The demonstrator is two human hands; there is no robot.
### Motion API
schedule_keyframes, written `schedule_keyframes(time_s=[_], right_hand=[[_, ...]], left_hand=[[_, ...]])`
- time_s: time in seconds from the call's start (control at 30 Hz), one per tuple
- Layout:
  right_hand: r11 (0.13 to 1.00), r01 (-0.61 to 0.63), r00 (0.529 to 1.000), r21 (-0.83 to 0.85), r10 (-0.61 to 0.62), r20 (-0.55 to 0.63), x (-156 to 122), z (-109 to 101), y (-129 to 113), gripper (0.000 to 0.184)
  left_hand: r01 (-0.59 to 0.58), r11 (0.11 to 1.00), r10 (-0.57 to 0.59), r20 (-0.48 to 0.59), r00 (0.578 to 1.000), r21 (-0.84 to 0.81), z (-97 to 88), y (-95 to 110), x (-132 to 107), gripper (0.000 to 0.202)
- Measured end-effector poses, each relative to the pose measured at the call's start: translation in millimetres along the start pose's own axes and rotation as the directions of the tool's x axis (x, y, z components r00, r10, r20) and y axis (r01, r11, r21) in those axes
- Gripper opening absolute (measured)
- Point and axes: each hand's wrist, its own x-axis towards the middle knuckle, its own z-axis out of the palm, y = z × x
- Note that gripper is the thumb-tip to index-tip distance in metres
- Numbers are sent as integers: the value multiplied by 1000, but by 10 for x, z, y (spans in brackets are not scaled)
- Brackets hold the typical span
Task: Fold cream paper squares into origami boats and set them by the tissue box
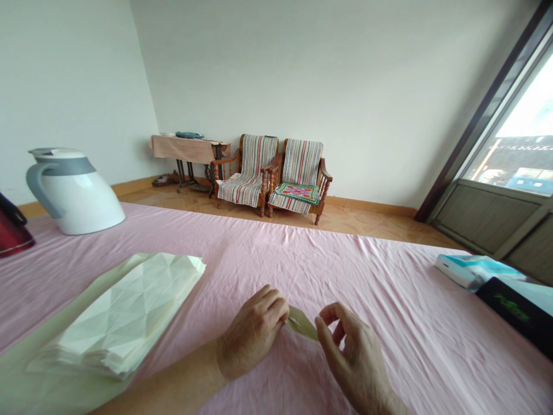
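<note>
Over the pink cloth, a small olive-green piece (302, 323), which looks like folded paper, spans the gap between my hands. My left hand (257, 325) is closed, its curled fingers gripping the left end. My right hand (356, 349) pinches the right end between thumb and forefinger, and its other fingers are bent behind. Much of the piece is hidden by the fingers, so its full shape does not show. Left of my forearm lies a stack of cream paper sheets (129, 308) creased into triangles, resting on a larger pale green sheet (26, 351).
A pink cloth (410, 323) with wrinkles covers the table. A white-and-grey jug (88, 196) stands at the back left beside a red container (12, 230). On the right are a tissue pack (475, 270) and a black box (518, 314). Two wooden chairs (298, 173) stand beyond.
</note>
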Motion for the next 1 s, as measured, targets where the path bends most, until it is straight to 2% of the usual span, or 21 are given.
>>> schedule_keyframes(time_s=[0.13,0.23,0.47,0.63,0.77,0.9,1.0], right_hand=[[988,-63,994,138,51,96,20,3,48,36],[981,-90,987,170,65,147,18,14,53,36],[986,-74,982,150,46,181,19,84,55,8],[985,-53,988,162,28,155,40,159,156,21],[981,-37,977,190,-4,211,46,152,190,27],[983,-22,971,185,-22,236,37,119,166,29],[985,-17,974,169,-22,226,16,123,156,27]], left_hand=[[-40,995,38,-15,999,-90,18,-17,-5,22],[-63,986,64,-1,998,-151,24,-24,-2,18],[-167,977,169,3,986,-129,-19,-12,5,19],[-148,985,147,-14,989,-89,-18,-10,-22,23],[-130,988,131,4,991,-83,-15,-14,-38,29],[-113,986,117,29,993,-124,-34,-16,-42,41],[-146,979,156,65,986,-139,-61,-9,-45,38]])
